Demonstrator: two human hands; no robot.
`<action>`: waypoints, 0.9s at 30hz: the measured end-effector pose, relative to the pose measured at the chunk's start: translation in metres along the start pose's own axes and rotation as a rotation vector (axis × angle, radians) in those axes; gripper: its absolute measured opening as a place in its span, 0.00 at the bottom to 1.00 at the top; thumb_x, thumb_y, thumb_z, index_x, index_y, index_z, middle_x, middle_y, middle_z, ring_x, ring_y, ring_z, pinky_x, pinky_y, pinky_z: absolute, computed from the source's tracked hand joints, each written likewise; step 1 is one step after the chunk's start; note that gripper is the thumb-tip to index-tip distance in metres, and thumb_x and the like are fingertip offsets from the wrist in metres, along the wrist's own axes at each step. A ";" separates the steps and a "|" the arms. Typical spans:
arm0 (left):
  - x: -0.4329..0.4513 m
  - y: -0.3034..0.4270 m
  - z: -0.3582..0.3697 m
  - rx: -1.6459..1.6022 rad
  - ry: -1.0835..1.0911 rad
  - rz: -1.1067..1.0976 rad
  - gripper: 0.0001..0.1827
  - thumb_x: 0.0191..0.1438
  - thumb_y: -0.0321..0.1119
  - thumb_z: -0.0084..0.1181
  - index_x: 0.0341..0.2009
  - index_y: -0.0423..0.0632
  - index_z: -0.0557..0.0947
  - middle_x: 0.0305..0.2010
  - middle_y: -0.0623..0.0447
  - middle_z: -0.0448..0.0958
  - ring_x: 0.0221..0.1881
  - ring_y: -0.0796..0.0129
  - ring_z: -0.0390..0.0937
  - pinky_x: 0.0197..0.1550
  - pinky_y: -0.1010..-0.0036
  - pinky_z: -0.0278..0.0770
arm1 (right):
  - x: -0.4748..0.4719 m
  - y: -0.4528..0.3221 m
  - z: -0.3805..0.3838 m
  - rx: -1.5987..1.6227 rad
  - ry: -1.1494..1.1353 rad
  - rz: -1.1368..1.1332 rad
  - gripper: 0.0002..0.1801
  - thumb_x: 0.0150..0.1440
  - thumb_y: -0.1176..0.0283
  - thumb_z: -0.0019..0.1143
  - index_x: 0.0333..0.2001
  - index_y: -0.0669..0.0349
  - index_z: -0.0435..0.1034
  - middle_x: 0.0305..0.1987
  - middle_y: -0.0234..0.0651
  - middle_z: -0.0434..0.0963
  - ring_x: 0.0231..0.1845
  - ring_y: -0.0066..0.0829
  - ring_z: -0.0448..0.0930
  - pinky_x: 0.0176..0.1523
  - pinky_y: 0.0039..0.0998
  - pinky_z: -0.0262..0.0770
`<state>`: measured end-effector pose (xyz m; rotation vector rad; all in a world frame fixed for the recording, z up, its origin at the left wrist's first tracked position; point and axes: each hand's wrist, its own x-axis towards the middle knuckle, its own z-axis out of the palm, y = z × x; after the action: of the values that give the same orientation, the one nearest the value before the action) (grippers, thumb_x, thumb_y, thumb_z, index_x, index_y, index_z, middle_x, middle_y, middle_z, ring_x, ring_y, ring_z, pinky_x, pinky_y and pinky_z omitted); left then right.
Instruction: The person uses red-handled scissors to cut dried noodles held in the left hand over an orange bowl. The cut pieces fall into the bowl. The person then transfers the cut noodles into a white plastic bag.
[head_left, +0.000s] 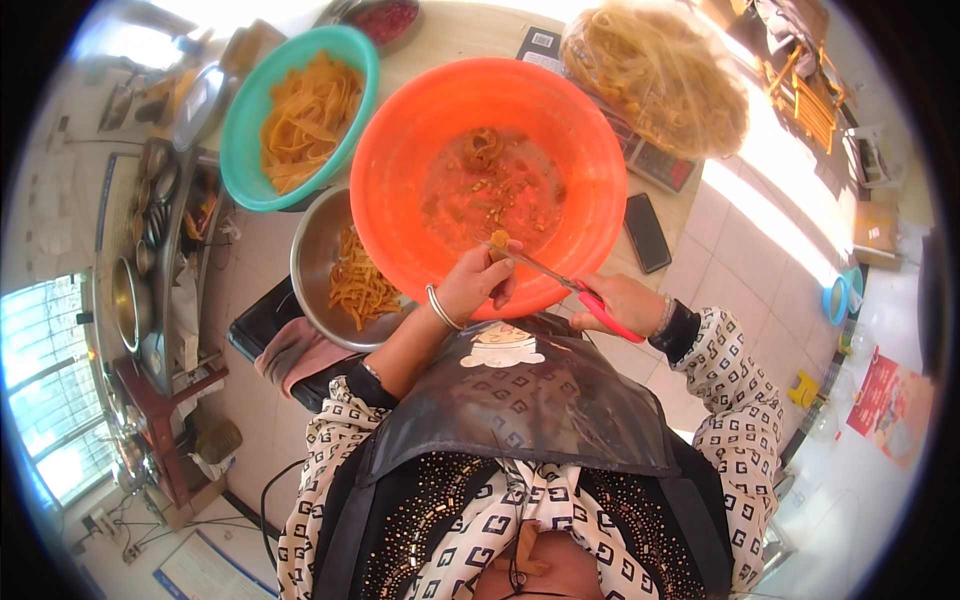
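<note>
Over the near rim of a large orange plastic basin (379, 165), my left hand (480, 279) pinches a small yellow-brown food piece (499, 240). My right hand (622, 304) grips red-handled scissors (604, 315), their blades reaching to that piece. Small cut bits (499, 199) and a curled brown piece (482, 147) lie in the basin's bottom. To the left, a steel bowl (306, 300) holds thin yellow-brown strips (360, 289). Behind it, a green plastic basin (236, 169) contains wide, flat yellow-brown strips (311, 124).
A clear bag of yellow-brown strips (656, 79) rests on a scale (660, 166) at the back right. A black phone (647, 233) lies near the table's right edge. A pink cloth (300, 349) is beside the steel bowl. Metal shelving (169, 300) stands at the left.
</note>
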<state>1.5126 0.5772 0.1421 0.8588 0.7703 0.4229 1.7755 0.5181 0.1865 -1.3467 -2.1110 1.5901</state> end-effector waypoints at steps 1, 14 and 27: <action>0.000 0.000 -0.001 0.046 -0.025 -0.007 0.17 0.62 0.32 0.43 0.55 0.42 0.68 0.19 0.55 0.69 0.17 0.74 0.67 0.21 0.79 0.66 | 0.002 0.000 0.001 0.000 0.033 -0.026 0.29 0.55 0.56 0.56 0.56 0.61 0.62 0.36 0.49 0.75 0.36 0.47 0.76 0.42 0.36 0.71; -0.001 0.003 -0.007 -0.024 0.177 0.045 0.16 0.60 0.30 0.47 0.52 0.38 0.71 0.30 0.54 0.72 0.21 0.74 0.69 0.23 0.80 0.68 | 0.002 0.007 0.003 -0.045 0.094 0.071 0.26 0.53 0.56 0.59 0.47 0.65 0.66 0.29 0.47 0.73 0.32 0.46 0.75 0.36 0.36 0.70; -0.004 0.003 -0.013 -0.235 -0.013 -0.082 0.10 0.60 0.36 0.49 0.37 0.42 0.75 0.27 0.54 0.73 0.23 0.74 0.70 0.25 0.79 0.70 | 0.003 0.020 0.010 -0.226 0.163 -0.008 0.25 0.52 0.54 0.59 0.43 0.64 0.68 0.22 0.48 0.70 0.27 0.51 0.73 0.31 0.39 0.69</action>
<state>1.5003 0.5836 0.1405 0.6081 0.7249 0.4250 1.7791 0.5143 0.1643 -1.4768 -2.2432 1.2208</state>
